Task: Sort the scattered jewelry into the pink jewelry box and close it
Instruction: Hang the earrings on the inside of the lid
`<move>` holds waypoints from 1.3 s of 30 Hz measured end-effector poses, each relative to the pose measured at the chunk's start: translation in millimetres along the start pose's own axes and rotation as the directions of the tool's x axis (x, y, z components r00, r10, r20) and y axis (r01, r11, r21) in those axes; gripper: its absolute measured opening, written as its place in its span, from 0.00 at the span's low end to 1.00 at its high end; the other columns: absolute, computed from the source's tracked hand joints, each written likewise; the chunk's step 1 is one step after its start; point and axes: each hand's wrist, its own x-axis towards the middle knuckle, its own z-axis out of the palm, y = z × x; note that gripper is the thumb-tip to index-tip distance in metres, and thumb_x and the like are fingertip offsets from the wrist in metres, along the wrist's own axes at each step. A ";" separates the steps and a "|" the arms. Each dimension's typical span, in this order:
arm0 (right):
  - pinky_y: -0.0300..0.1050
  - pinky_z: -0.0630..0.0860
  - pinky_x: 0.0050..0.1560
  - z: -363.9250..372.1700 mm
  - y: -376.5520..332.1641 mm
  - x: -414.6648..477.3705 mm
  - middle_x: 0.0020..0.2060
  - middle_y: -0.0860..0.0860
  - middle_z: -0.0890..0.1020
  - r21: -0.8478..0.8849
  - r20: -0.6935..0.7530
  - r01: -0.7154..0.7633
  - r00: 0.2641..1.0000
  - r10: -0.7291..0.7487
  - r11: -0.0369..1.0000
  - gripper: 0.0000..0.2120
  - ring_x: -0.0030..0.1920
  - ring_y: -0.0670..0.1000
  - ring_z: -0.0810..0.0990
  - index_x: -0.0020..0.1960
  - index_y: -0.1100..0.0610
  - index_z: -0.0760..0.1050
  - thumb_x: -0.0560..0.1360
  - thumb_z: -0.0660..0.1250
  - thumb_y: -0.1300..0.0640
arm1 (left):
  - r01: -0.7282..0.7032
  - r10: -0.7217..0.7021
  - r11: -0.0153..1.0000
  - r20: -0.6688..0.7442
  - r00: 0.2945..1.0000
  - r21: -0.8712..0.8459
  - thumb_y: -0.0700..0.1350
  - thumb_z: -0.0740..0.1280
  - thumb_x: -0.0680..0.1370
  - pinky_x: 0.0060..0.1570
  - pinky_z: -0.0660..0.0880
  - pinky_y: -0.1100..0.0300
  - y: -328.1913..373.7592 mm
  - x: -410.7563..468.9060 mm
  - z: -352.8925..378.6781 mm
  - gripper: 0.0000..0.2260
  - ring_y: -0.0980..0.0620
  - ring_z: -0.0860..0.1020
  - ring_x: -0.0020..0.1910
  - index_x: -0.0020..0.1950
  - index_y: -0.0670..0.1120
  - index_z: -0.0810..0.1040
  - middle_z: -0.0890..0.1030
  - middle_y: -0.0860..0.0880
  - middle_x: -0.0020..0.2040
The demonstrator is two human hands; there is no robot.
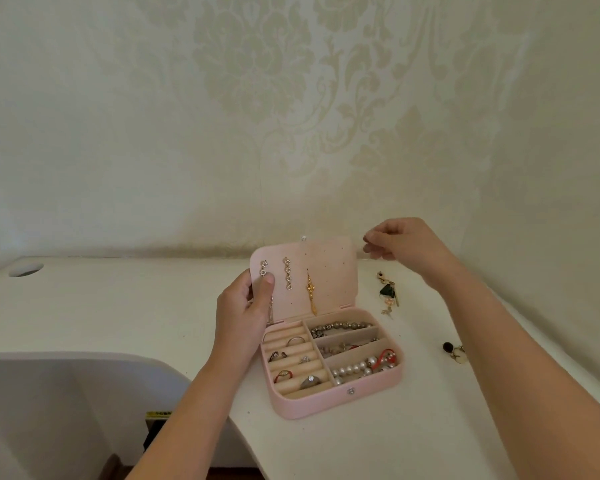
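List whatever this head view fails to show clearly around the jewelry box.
All in the head view:
1. Right hand: fingertips pinched together; anything between them is too small to see.
2. Lid: its left edge is hidden by the left hand gripping it.
3. Loose jewelry pile on the table: tangled, too small to count pieces.
4. Middle compartment: contents blur together.

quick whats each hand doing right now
Left hand: grips the box lid, thumb on its inside.
Right hand: fingers curled; whether they pinch anything cannot be told.
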 end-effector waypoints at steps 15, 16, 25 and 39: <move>0.38 0.71 0.35 -8.2 44.7 3.1 0.30 0.52 0.80 -0.601 0.139 -0.252 0.901 0.410 0.758 0.13 0.32 0.48 0.78 0.42 0.63 0.80 0.67 0.77 0.53 | 0.002 0.001 0.998 -0.053 0.999 0.067 0.46 0.62 0.80 0.28 0.63 0.67 -4.7 3.4 3.5 0.14 0.56 0.68 0.30 0.41 0.36 0.74 0.74 0.48 0.32; 0.38 0.71 0.35 -6.5 45.9 3.0 0.31 0.52 0.80 -0.617 0.156 -0.243 0.895 0.419 0.748 0.14 0.34 0.49 0.78 0.42 0.62 0.79 0.67 0.77 0.52 | -0.001 0.005 0.997 -0.058 0.998 0.071 0.46 0.62 0.80 0.28 0.63 0.68 -4.5 3.2 3.5 0.14 0.57 0.68 0.29 0.41 0.37 0.74 0.74 0.50 0.31; 0.36 0.65 0.31 -21.3 40.0 -4.2 0.37 0.51 0.81 -0.727 0.220 -0.270 0.780 0.586 0.631 0.23 0.38 0.48 0.77 0.51 0.61 0.81 0.64 0.78 0.47 | -0.015 0.018 0.997 -0.053 0.998 0.073 0.45 0.62 0.80 0.28 0.64 0.68 -2.9 2.1 3.1 0.12 0.54 0.69 0.30 0.42 0.39 0.76 0.76 0.48 0.33; 0.28 0.66 0.35 -27.6 76.3 6.7 0.59 0.46 0.78 -0.635 0.256 -0.016 0.939 0.229 0.773 0.31 0.44 0.45 0.74 0.57 0.47 0.80 0.71 0.52 0.75 | 0.015 -0.012 0.998 -0.048 0.999 0.057 0.46 0.62 0.80 0.35 0.69 0.58 -2.9 1.9 3.0 0.11 0.53 0.73 0.33 0.43 0.39 0.77 0.80 0.41 0.37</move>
